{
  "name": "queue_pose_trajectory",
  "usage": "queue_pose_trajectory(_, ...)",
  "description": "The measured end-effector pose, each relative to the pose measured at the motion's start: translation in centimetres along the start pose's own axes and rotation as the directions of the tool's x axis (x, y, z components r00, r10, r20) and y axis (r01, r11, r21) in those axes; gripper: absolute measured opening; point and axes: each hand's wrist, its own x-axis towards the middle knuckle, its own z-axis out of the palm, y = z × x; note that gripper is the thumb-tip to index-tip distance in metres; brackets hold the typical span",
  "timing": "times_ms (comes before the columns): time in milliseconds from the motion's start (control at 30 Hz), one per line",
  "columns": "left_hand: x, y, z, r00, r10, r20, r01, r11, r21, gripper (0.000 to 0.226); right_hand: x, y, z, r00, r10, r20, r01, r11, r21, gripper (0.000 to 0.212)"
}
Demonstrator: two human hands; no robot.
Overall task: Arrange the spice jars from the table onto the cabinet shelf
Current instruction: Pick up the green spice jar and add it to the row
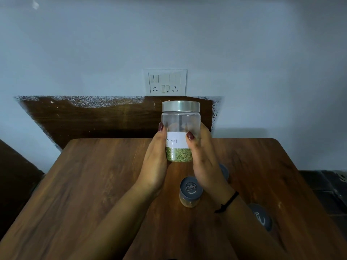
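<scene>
The person stands at a wooden table (93, 184) set against a pale blue wall (75, 44) and holds a tall jar (179, 122) upright between both hands, over the far middle of the tabletop. It is clear, with a silver lid (180, 106), a white label (177, 141) whose handwriting looks like "Fennel", and greenish seeds (179, 155) filling only its lowest part. The left hand (155, 164) grips the left side, thumb pointing up along the glass. The right hand (204, 164) grips the right side, its thumb lying over the edge of the label and its fingers curled round behind. From here I cannot tell whether the base rests on the wood or hangs just above it. A black band (228, 201) circles the right wrist. Nearer the person, a small jar (190, 192) with a grey lid and tan contents stands on the table between the two forearms. A second small jar (225, 171) is mostly hidden behind the right hand. A third small jar (262, 216), blurred, sits to the right, partly covered by the right forearm. On the wall straight above the tall jar is a switchboard (165, 82), and beside it a dark brown patch (103, 117) with ragged white edges.
</scene>
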Motion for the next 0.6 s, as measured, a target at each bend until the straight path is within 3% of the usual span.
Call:
queue_pose_trajectory(133, 0.5, 0.4, 0.5, 0.998, 0.027, -0.056, -0.026, 1.0, 0.005, 0.08, 1.1, -1.2, -0.6, 0.997, -0.048, 0.064, 0.053, 0.996, -0.07, 0.04)
queue_pose_trajectory(300, 1.5, 1.1, 0.8, 0.99, 0.106, -0.098, -0.104, 0.994, 0.031, 0.048, 2.0, -2.2, -1.5, 0.992, -0.089, 0.088, 0.102, 0.982, -0.16, 0.059)
queue_pose_trajectory(467, 3.1, 3.1, 1.4, 0.968, 0.225, -0.112, -0.21, 0.969, 0.131, 0.051, 3.2, -3.0, -1.8, 0.99, -0.123, 0.061, 0.133, 0.974, -0.181, 0.076)
queue_pose_trajectory(600, 4.3, 5.0, 2.3, 0.955, 0.288, -0.078, -0.276, 0.952, 0.128, 0.059, 4.3, -4.6, -1.9, 0.976, -0.188, 0.111, 0.197, 0.977, -0.079, 0.05)
